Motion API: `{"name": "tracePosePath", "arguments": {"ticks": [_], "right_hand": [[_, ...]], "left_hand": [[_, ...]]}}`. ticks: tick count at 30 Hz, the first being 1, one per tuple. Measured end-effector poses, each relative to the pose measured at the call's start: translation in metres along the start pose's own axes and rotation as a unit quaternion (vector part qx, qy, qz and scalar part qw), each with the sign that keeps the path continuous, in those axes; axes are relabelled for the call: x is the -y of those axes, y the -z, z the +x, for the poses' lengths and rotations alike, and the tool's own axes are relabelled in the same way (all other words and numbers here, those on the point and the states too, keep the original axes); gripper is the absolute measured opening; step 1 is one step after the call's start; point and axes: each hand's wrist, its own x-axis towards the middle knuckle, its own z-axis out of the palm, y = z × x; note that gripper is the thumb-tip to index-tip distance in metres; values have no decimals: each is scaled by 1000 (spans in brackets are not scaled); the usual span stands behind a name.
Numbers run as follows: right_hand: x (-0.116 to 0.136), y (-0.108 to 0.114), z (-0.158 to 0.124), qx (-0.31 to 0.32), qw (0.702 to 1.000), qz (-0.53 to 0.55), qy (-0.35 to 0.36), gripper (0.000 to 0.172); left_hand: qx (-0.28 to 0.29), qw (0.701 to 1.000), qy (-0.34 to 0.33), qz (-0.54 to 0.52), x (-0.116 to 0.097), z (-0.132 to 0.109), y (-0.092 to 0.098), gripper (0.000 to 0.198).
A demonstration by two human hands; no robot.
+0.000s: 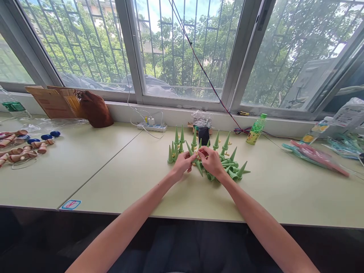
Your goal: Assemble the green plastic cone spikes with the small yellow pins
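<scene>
A cluster of green cone-shaped plastic pieces [227, 163] lies and stands on the pale green table [119, 170], some upright, some tipped over. My left hand [183, 163] and my right hand [210, 161] meet in the middle of the cluster, both with fingers closed. Between them they pinch one green cone [198, 167] that points down and toward me, with a small yellowish part at its top near my fingertips. Several upright cones [176, 146] stand just behind my left hand.
A green drink bottle [256, 129] stands right of the cones by the window sill. A white power strip [152, 126] and a brown pouch [95, 109] sit at the back left. Wooden toys with blue balls [28, 148] lie far left. Plastic-wrapped packs [315, 156] lie at right.
</scene>
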Motion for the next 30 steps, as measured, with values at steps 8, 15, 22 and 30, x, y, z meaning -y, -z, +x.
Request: {"name": "tracePosePath", "arguments": {"ticks": [8,15,22,30], "right_hand": [[-2,0,2,4,1000,-5,-10,23],[-4,0,3,-1,999,-18,-34,35],[-9,-1,4,-10,999,-27,-44,45],[-12,-2,5,-19,999,-28,-43,50]], "left_hand": [[-7,996,-46,73,-3,-2,0,31],[-7,991,-87,105,-6,-3,-1,18],[-8,988,-120,97,-4,-2,-1,14],[20,991,-81,104,-7,-4,1,23]]}}
